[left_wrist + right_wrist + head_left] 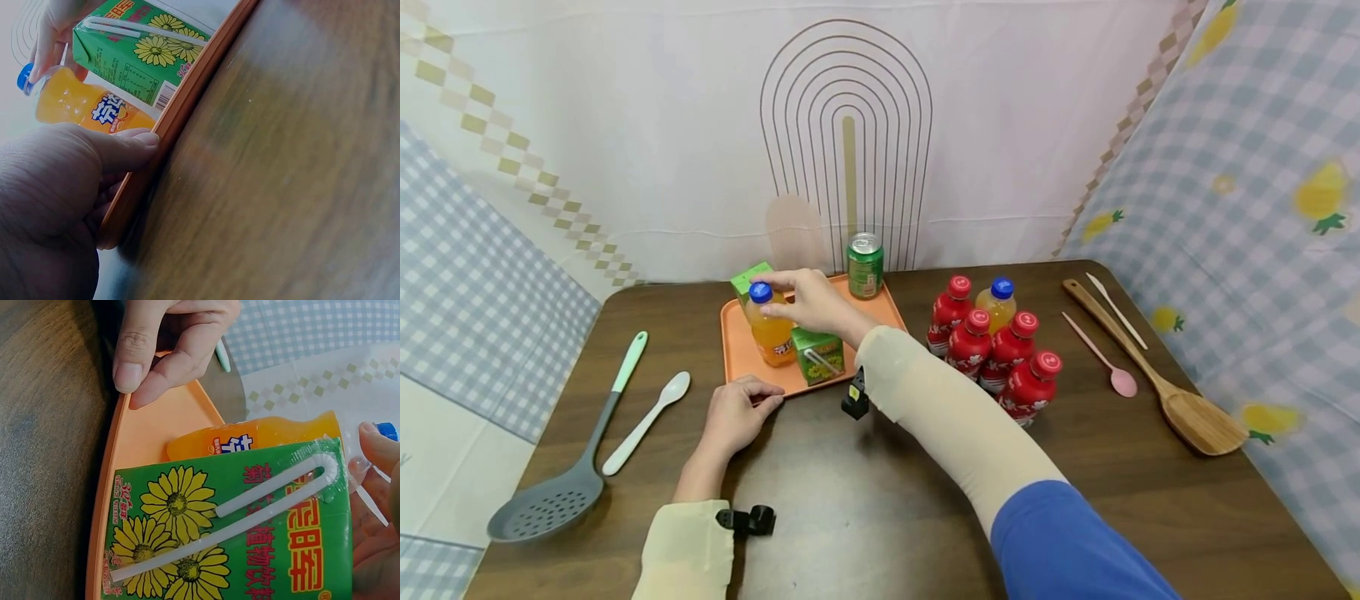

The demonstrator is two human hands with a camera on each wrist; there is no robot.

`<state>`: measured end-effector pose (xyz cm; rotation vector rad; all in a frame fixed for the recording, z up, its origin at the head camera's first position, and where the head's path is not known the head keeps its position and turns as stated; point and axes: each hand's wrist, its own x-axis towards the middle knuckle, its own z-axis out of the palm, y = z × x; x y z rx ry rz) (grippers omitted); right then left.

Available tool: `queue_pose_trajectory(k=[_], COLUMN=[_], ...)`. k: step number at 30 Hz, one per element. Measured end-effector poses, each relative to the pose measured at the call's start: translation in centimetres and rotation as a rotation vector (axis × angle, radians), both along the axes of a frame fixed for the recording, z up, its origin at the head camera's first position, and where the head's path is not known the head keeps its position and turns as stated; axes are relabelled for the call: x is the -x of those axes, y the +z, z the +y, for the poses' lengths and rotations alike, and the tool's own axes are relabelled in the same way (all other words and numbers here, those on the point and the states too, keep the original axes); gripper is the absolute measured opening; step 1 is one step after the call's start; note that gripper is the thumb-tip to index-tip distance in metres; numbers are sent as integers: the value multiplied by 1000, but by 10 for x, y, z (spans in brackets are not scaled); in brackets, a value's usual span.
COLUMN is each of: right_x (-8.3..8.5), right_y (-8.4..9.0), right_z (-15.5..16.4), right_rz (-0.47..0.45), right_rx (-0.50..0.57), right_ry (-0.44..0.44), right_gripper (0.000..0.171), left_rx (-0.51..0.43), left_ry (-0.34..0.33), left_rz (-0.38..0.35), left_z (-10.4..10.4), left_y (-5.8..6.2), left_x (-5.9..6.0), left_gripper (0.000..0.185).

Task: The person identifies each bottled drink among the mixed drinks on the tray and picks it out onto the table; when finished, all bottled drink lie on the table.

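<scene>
My right hand (812,304) holds an upright orange soda bottle (772,335) by its neck, thumb and fingers just below the blue cap. The bottle is on an orange tray (739,362), beside a green drink carton (820,360) with yellow flowers and a white straw. My left hand (737,417) pinches the tray's near-left rim between thumb and fingers, as the left wrist view shows up close. Behind the bottle, partly hidden, is a second green carton (749,277). A green can (866,271) stands at the tray's back right.
Right of the tray stand several red bottles (968,337) and another orange soda bottle (996,310). A wooden spatula (1204,422), a pink spoon (1122,382) and a white knife (1116,310) lie farther right. On the left lie a grey skimmer (553,502) and a white spoon (646,427).
</scene>
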<state>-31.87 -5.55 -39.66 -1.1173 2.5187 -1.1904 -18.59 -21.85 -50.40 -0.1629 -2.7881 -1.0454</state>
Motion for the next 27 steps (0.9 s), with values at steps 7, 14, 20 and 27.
queue_pose_trajectory(k=[7, 14, 20, 27], right_x=[0, 4, 5, 5], right_y=[3, 5, 3, 0], right_z=[5, 20, 35, 51], right_rz=[3, -37, -77, -76], right_rx=[-10, 12, 53, 66], right_ry=[-19, -77, -132, -185], right_gripper=[51, 48, 46, 47], left_rx=[-4, -1, -4, 13], left_ry=[-4, -18, -22, -17], left_rz=[19, 62, 63, 63], left_z=[1, 0, 1, 0], left_y=[2, 0, 0, 0], left_x=[-1, 0, -1, -2], left_gripper=[4, 6, 5, 4])
